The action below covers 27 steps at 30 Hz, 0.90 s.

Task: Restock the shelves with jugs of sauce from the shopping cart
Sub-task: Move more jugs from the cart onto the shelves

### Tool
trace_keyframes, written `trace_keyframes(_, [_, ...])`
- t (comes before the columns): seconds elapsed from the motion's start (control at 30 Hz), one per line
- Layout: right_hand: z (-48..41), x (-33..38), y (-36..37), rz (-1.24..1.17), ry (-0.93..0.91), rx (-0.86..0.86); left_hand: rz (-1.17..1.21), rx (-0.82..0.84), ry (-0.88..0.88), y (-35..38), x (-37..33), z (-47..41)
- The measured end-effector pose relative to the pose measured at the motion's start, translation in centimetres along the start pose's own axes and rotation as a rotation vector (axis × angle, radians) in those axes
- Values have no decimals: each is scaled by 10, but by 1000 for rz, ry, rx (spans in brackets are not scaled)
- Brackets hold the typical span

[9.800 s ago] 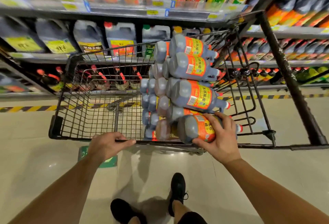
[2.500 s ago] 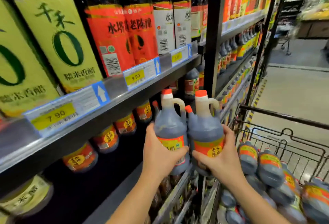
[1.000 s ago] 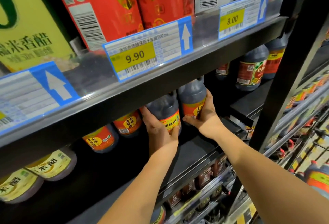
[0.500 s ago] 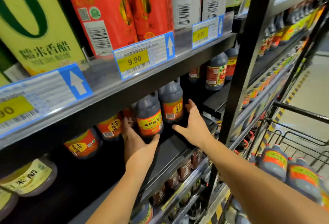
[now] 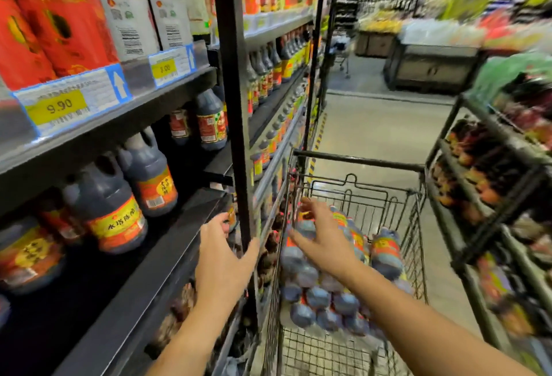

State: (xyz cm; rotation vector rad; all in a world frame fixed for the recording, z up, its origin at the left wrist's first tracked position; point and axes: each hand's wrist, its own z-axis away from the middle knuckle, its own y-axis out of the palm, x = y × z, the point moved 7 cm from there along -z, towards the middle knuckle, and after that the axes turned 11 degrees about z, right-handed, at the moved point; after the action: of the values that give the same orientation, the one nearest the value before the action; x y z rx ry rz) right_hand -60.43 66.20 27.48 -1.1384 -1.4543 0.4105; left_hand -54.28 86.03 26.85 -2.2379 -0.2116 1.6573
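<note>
Both hands are empty, fingers spread wide; the left hand (image 5: 224,259) hovers beside the shelf (image 5: 167,259) edge; the right hand (image 5: 324,245) is stretched over the jugs (image 5: 316,299) stacked on their sides in the shopping cart (image 5: 358,161); two shelved jugs (image 5: 113,214) stand upright.

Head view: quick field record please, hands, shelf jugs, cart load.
left hand: open, empty, in front of the black metal shelf edge
right hand: open, empty, over the cart load; contact unclear
shelved jugs: two dark handled plastic sauce jugs with red-orange labels, upright, next to each other on the shelf
cart: black wire shopping cart, beside the shelving
cart load: dark sauce jugs lying on their sides, stacked, blurred
</note>
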Motion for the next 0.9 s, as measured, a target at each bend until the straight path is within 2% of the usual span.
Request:
trace_keyframes(0.2, [32,-106,-49,103,298,-66,-46,248,-38,84,-3,-1])
trace_keyframes(0.37, [36,-185,-54,77,497,-77,-107,367,-133,142,15,-16])
trace_keyframes(0.73, [-49,-283,28,66,642,251,-196,479,-348,260,78,-74])
trace_keyframes(0.9, [-91,-301,69,65,726,320,-319,524,-443,301,113,-94])
